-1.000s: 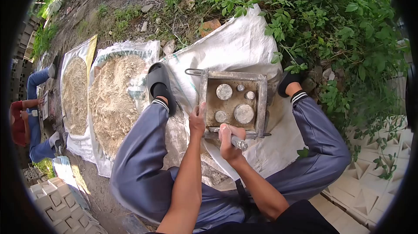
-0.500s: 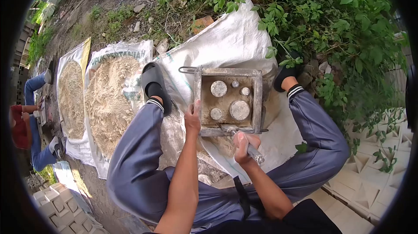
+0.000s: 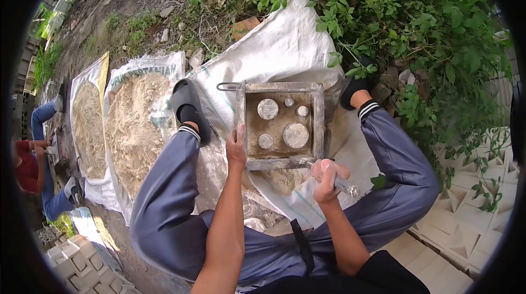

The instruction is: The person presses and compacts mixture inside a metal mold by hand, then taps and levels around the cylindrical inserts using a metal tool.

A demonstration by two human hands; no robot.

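Rod-like tool [image 3: 347, 186], wrapped in the curled right hand [image 3: 327, 179], slants its long axis away and leftward to the near wall of the square frame [image 3: 282, 87] on the white sack [image 3: 279, 45], the left hand [image 3: 236, 150] touching the frame's left wall, its grip unclear.

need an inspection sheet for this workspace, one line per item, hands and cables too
Surface: wrinkled white sack spread on the ground
Job's things: boxy frame on the sack, five round pieces inside
Clutter: stones and a reddish brick piece beyond the sack
Hands: left hand against the frame's left side; right hand grips a hand tool
Cables: nothing seen
Surroundings: powder heaps left, plants right, another person far left
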